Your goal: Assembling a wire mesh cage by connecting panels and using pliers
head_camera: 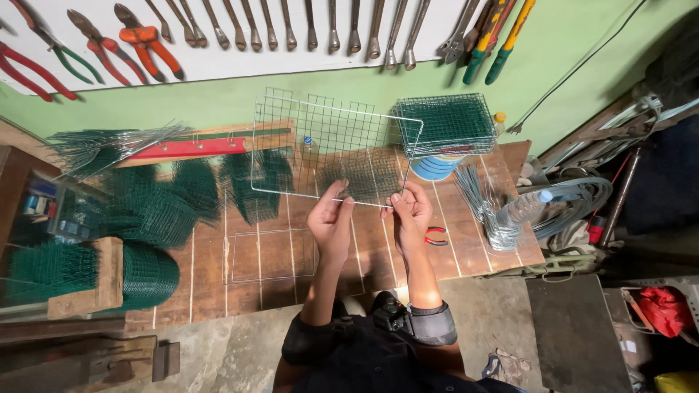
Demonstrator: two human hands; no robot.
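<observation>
Head view shows the left hand [331,218] and right hand [410,212] both pinched shut on the near edge of a wire grid panel [331,149], held up over the wooden surface [466,240]. It could wobble and slip (thin wire, small grip).

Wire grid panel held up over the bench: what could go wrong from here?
1. Both the left hand and right hand are bare and pinch only the near edge of the wire grid panel; cut wire ends may prick the fingers.
2. Held by one edge, the panel could sag or swing into the stack of green mesh baskets behind it.
3. The red-handled pliers lie just by the right wrist and may get knocked.
</observation>
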